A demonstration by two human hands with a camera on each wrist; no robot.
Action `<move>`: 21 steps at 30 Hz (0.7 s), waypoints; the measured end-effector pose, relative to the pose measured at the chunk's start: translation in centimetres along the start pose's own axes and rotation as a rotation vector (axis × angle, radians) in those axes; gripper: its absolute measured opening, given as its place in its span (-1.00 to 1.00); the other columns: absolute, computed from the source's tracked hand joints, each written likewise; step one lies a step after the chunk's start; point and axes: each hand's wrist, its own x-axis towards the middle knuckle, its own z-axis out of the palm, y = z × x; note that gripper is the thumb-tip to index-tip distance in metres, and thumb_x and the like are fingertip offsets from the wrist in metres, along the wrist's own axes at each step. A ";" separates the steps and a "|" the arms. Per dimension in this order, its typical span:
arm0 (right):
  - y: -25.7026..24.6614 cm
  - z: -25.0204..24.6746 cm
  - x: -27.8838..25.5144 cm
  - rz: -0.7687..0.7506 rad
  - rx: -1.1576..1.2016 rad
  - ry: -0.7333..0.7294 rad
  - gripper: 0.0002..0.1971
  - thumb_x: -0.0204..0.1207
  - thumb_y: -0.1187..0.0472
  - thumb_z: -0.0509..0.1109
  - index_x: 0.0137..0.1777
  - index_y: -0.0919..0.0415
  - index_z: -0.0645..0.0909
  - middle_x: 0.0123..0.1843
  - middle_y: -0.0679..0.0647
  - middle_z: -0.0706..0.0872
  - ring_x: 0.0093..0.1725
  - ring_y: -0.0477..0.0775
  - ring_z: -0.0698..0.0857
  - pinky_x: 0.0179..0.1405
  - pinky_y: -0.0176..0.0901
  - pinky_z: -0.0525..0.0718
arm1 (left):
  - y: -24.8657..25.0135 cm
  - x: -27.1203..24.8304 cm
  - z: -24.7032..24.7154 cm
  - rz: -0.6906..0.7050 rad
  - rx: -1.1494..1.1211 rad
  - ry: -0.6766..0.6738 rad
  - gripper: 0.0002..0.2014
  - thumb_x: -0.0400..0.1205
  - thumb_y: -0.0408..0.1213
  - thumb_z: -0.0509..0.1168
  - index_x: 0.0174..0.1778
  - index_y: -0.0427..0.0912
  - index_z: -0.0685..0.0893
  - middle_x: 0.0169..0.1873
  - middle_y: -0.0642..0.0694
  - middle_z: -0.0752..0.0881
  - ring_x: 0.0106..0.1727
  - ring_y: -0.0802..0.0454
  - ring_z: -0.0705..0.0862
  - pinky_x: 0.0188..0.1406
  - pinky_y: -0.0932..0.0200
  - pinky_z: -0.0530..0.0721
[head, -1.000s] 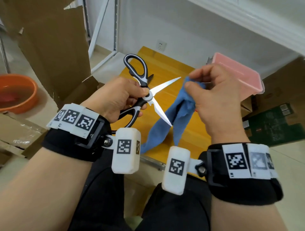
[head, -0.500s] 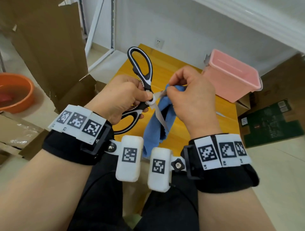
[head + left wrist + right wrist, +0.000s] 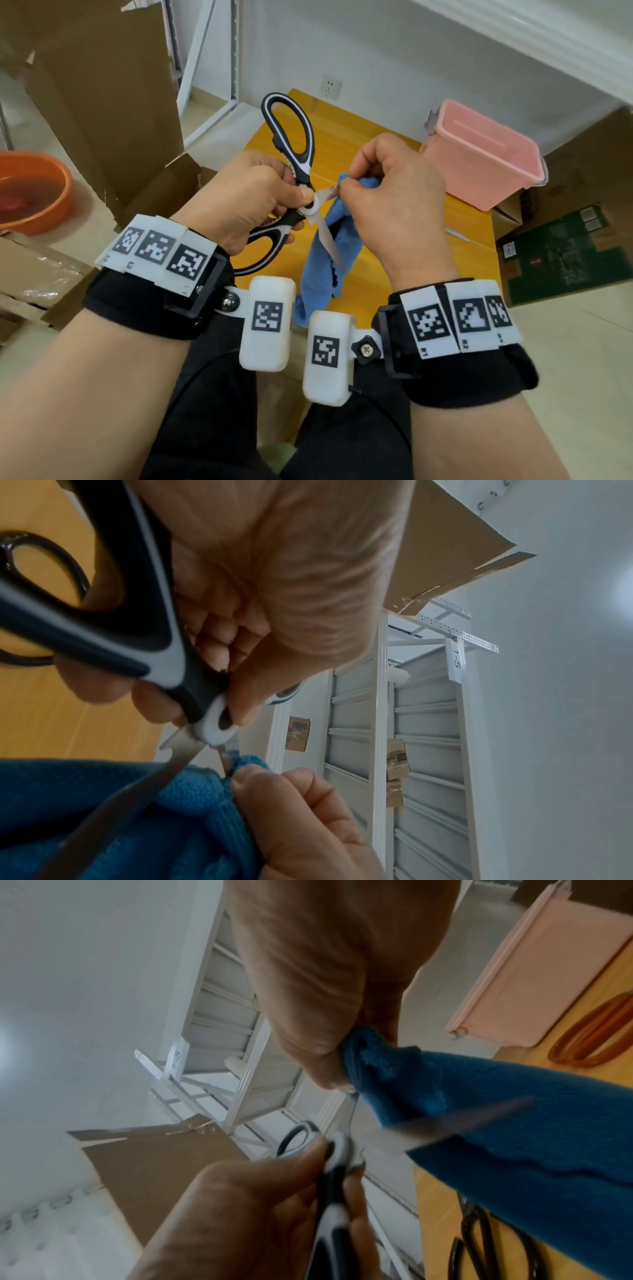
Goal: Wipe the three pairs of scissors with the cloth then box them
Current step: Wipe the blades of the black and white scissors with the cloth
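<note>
My left hand (image 3: pixel 253 198) grips black-and-white kitchen scissors (image 3: pixel 291 144) near the pivot, blades spread wide above the yellow table (image 3: pixel 342 130). My right hand (image 3: pixel 387 192) pinches the blue cloth (image 3: pixel 339 246) around the upper blade close to the pivot; that blade is mostly hidden in the cloth. The lower blade (image 3: pixel 329 243) points down in front of the hanging cloth. The left wrist view shows the scissors (image 3: pixel 137 631) and cloth (image 3: pixel 143 818). The right wrist view shows the cloth (image 3: pixel 514 1123), orange-handled scissors (image 3: pixel 592 1034) and black-handled scissors (image 3: pixel 493 1250) lying on the table.
A pink plastic box (image 3: pixel 479 154) stands open on the table's right side. Cardboard sheets (image 3: pixel 102 85) lean at the left, an orange basin (image 3: pixel 30 192) sits on the floor, and cartons (image 3: pixel 561 246) lie at the right. White shelving (image 3: pixel 394 723) stands behind.
My right hand brought the cloth in from the blade tips to the pivot and closed it around the upper blade. The scissors tilted more upright in my left hand.
</note>
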 end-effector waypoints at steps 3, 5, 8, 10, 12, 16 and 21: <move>0.3 -0.1 0.2 0.035 -0.009 0.018 -0.80 0.44 0.35 0.46 -0.24 0.03 0.56 -0.33 -0.19 0.61 -0.28 -0.21 0.61 -0.35 -0.39 0.51 | 0.0 -0.2 -0.1 0.001 0.004 -0.001 -0.89 0.61 -0.46 0.40 -0.18 -0.28 0.59 -0.24 -0.40 0.61 -0.31 -0.24 0.71 -0.40 -0.05 0.77; 0.6 -0.2 0.4 0.049 -0.013 0.063 -0.81 0.44 0.35 0.44 -0.23 0.04 0.55 -0.32 -0.17 0.62 -0.26 -0.20 0.62 -0.37 -0.42 0.50 | 0.0 -0.2 0.0 0.001 -0.003 0.000 -0.82 0.60 -0.47 0.39 -0.27 -0.27 0.55 -0.26 -0.38 0.60 -0.31 -0.24 0.70 -0.45 -0.01 0.76; 0.0 -0.1 0.1 -0.002 -0.018 0.021 -0.78 0.42 0.37 0.44 -0.26 0.03 0.53 -0.33 -0.18 0.61 -0.27 -0.23 0.60 -0.38 -0.42 0.49 | 0.2 -0.2 -0.1 0.001 -0.012 0.008 -0.92 0.60 -0.48 0.39 -0.15 -0.29 0.61 -0.21 -0.50 0.65 -0.31 -0.25 0.71 -0.45 -0.01 0.76; -0.4 0.0 -0.1 -0.018 -0.020 -0.024 -0.75 0.42 0.37 0.44 -0.28 0.00 0.51 -0.34 -0.18 0.61 -0.29 -0.25 0.58 -0.39 -0.44 0.46 | 0.3 -0.2 -0.2 -0.003 -0.015 0.016 -0.94 0.60 -0.48 0.39 -0.05 -0.33 0.65 -0.16 -0.50 0.66 -0.34 -0.22 0.71 -0.45 0.00 0.76; -0.1 0.0 0.1 0.002 -0.012 -0.008 -0.75 0.42 0.36 0.44 -0.28 0.00 0.51 -0.34 -0.18 0.60 -0.29 -0.25 0.57 -0.39 -0.45 0.46 | 0.3 -0.3 -0.2 -0.005 -0.017 0.014 -0.94 0.60 -0.49 0.38 -0.04 -0.35 0.65 -0.14 -0.49 0.65 -0.36 -0.20 0.71 -0.45 0.01 0.76; 0.4 -0.1 0.3 0.021 -0.024 0.020 -0.80 0.42 0.38 0.41 -0.23 0.06 0.53 -0.31 -0.17 0.59 -0.30 -0.23 0.56 -0.39 -0.44 0.46 | 0.2 -0.3 -0.2 -0.021 -0.024 0.002 -0.90 0.61 -0.49 0.38 -0.16 -0.28 0.58 -0.15 -0.40 0.60 -0.38 -0.19 0.71 -0.40 -0.04 0.77; 0.9 0.0 0.3 0.066 0.117 0.067 -0.82 0.45 0.38 0.42 -0.16 0.07 0.55 -0.24 -0.17 0.61 -0.23 -0.21 0.59 -0.26 -0.42 0.56 | -0.3 -0.2 -0.4 -0.046 -0.059 0.006 -0.96 0.63 -0.48 0.36 -0.11 -0.36 0.62 -0.16 -0.40 0.61 -0.44 -0.10 0.73 -0.42 -0.02 0.77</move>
